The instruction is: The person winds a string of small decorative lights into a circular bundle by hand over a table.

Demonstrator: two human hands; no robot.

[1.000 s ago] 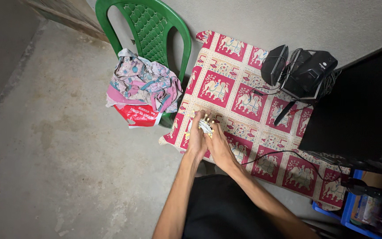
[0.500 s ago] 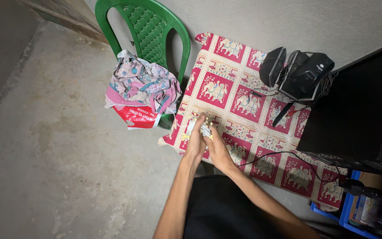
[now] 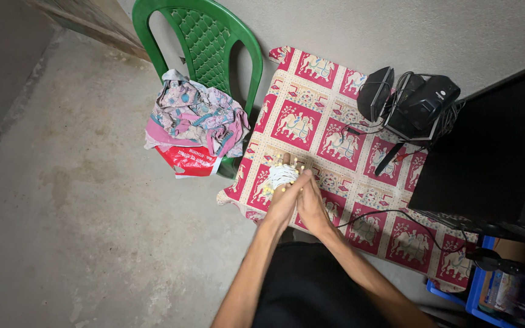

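Both hands meet at the near edge of the tabletop, which is covered with a red and cream cloth printed with elephants. The left hand and the right hand press side by side, each grip closed around a small white bundle with yellowish beads that pokes out at 12 o'clock from the fingers. The bundle sits just above the cloth, near the tabletop's corner closest to the chair.

Compared with half a second ago, the hands have slid slightly toward 6 o'clock, and more of the white bundle now shows beyond the fingertips; the grip has stayed closed on it throughout.

At 10 o'clock from the hands stands a green plastic chair carrying a heap of patterned clothes over a red bag. At 2 o'clock, well apart, lie black speakers with trailing cables.
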